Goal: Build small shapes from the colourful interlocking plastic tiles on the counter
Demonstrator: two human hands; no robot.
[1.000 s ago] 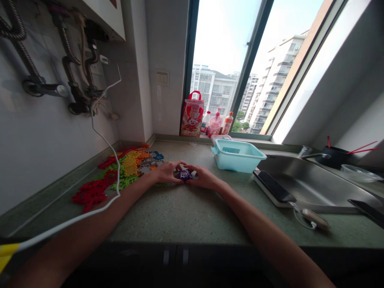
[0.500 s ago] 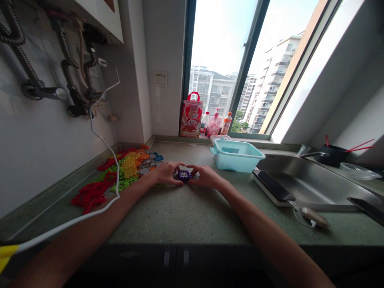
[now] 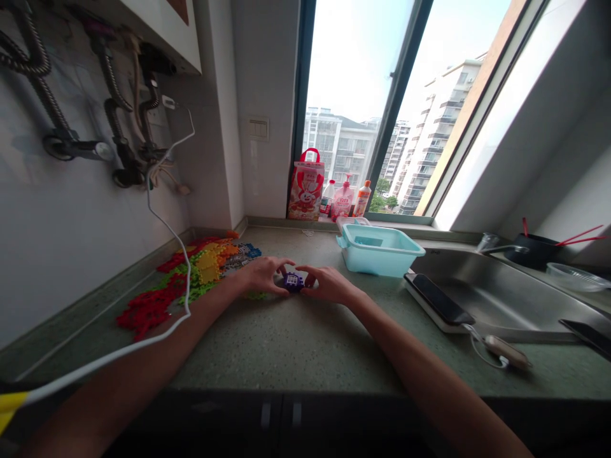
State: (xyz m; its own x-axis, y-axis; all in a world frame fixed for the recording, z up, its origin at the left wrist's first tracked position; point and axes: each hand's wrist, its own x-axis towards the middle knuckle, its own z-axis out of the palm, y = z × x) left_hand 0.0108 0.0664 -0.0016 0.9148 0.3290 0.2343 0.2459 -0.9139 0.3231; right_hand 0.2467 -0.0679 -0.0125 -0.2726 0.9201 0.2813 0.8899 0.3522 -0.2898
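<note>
A small purple block of interlocking plastic pieces (image 3: 293, 282), with a white grid-like patch on its top, rests on the counter between my hands. My left hand (image 3: 262, 275) curls its thumb and fingers around the left side of the block. On the opposite side, my right hand (image 3: 330, 285) pinches the block's right edge. Left of my hands lies a pile of loose interlocking pieces, with red ones (image 3: 153, 305), yellow ones (image 3: 209, 267) and blue ones (image 3: 251, 250) among them. My left forearm and wrist cover part of this pile.
A light blue plastic tub (image 3: 382, 251) stands behind my right hand, beside the steel sink (image 3: 506, 292). A phone (image 3: 442, 299) lies at the sink's near edge, cabled to a power bank (image 3: 506, 352). A white cable (image 3: 188, 286) hangs across the left side. Bottles (image 3: 342, 200) line the windowsill.
The view has shifted slightly. Both hands keep their hold on the purple block, which has tilted or turned a little between the fingers.
</note>
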